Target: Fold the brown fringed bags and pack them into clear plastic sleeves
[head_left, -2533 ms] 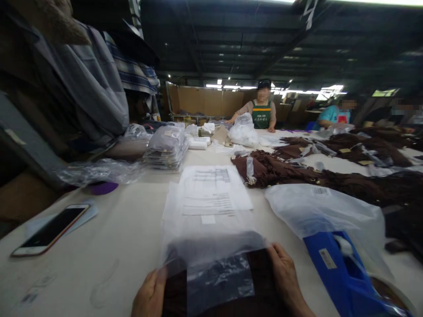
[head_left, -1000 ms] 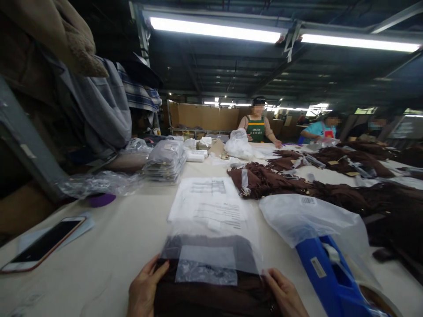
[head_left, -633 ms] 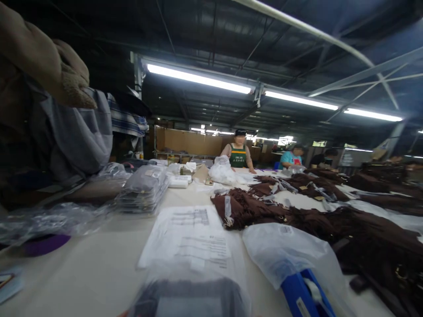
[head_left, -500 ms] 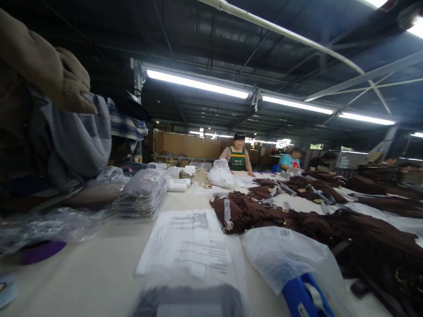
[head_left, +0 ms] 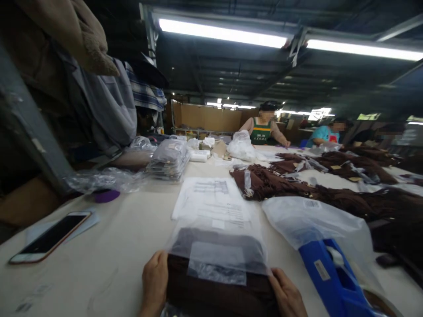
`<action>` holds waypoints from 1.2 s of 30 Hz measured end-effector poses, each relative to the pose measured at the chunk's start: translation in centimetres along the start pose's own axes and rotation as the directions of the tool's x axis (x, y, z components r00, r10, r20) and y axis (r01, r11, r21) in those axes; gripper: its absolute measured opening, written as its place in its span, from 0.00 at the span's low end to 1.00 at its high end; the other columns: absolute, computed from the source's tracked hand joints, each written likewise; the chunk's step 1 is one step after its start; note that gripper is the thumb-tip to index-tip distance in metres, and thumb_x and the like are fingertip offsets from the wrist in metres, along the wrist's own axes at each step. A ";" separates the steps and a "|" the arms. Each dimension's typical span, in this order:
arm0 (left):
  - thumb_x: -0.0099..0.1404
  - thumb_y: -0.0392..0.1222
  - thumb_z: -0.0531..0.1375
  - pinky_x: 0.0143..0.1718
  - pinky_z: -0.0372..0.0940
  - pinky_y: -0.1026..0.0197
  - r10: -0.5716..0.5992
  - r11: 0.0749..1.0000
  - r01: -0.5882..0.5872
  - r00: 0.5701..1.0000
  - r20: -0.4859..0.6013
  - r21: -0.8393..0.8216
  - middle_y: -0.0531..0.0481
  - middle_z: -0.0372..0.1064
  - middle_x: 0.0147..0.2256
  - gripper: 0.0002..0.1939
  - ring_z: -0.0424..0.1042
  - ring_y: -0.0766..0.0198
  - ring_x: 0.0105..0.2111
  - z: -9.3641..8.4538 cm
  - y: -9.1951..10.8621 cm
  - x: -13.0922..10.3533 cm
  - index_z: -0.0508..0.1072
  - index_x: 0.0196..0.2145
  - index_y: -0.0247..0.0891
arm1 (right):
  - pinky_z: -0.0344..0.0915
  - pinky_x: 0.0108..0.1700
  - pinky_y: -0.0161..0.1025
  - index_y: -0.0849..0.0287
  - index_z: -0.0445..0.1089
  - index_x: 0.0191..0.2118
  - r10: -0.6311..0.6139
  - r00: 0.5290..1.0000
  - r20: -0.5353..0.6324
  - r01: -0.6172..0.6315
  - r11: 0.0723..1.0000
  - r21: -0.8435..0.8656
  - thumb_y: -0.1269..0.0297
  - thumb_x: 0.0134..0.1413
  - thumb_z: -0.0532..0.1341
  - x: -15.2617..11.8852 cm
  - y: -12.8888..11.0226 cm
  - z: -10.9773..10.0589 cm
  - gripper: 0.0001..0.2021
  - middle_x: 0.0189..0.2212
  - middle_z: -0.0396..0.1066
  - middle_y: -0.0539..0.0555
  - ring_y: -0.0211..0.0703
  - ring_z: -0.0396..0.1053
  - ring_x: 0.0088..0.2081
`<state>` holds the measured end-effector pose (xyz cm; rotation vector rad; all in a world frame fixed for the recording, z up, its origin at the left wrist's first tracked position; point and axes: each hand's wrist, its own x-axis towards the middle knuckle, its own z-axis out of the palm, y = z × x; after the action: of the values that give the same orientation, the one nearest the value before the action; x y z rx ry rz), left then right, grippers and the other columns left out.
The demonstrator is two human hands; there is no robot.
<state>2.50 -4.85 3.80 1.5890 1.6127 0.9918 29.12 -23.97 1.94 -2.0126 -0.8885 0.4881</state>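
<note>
At the bottom middle of the head view, the left hand (head_left: 154, 281) and the right hand (head_left: 287, 294) hold the two sides of a folded brown cloth (head_left: 218, 296). The fingers are closed on its edges. A clear bag (head_left: 218, 246) covers its top half. It lies on the pale bench (head_left: 125, 237). A phone (head_left: 49, 237) is at lower left, and a blue tape holder (head_left: 333, 279) at lower right.
</note>
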 end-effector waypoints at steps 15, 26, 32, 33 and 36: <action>0.53 0.49 0.57 0.42 0.68 0.56 0.230 0.973 -0.226 0.971 0.072 -0.056 0.38 0.70 0.43 0.25 0.71 0.52 0.43 -4.6 -3.2 -4.3 0.67 0.46 0.31 | 0.62 0.30 0.35 0.53 0.62 0.28 0.121 0.991 -0.057 -0.122 0.992 -0.009 0.41 0.42 0.49 -0.6 -1.1 -0.2 0.20 0.21 0.68 0.49 0.45 0.68 0.28; 0.65 0.36 0.49 0.55 0.56 0.51 0.924 -0.205 -0.963 -0.132 0.358 0.174 0.41 0.62 0.53 0.17 0.58 0.52 0.55 5.1 2.1 -9.0 0.66 0.51 0.34 | 0.63 0.31 0.34 0.54 0.62 0.27 0.048 0.999 -0.019 -0.048 0.999 0.024 0.42 0.46 0.50 -0.9 -1.0 -0.3 0.20 0.22 0.67 0.49 0.42 0.66 0.27; 0.67 0.40 0.48 0.55 0.54 0.53 0.872 -0.250 -0.944 -0.123 0.473 0.215 0.41 0.63 0.53 0.19 0.60 0.54 0.55 7.2 3.6 -9.0 0.62 0.54 0.32 | 0.62 0.31 0.32 0.55 0.62 0.25 -0.073 0.997 -0.002 0.073 0.994 0.077 0.43 0.52 0.49 -0.8 -1.0 -0.2 0.20 0.22 0.65 0.48 0.39 0.64 0.27; 0.68 0.39 0.46 0.54 0.55 0.54 0.869 -0.239 -0.944 -0.104 0.484 0.226 0.41 0.64 0.52 0.20 0.61 0.54 0.54 7.5 3.5 -9.0 0.62 0.55 0.32 | 0.62 0.31 0.32 0.55 0.62 0.25 -0.093 0.996 0.003 0.092 0.993 0.074 0.44 0.52 0.49 -0.7 -1.0 -0.3 0.20 0.22 0.65 0.49 0.39 0.64 0.27; 0.68 0.37 0.43 0.53 0.55 0.54 0.863 -0.210 -0.944 -0.058 0.501 0.253 0.40 0.64 0.52 0.20 0.63 0.55 0.52 8.4 2.9 -8.7 0.62 0.54 0.30 | 0.61 0.30 0.32 0.55 0.62 0.26 -0.127 0.991 0.046 0.125 0.992 0.033 0.47 0.54 0.49 -0.7 -0.6 -0.7 0.18 0.21 0.65 0.48 0.38 0.64 0.26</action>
<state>11.66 -13.03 1.64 3.4165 0.1081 0.9239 28.83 -24.66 2.88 -1.9111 -1.0254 0.4775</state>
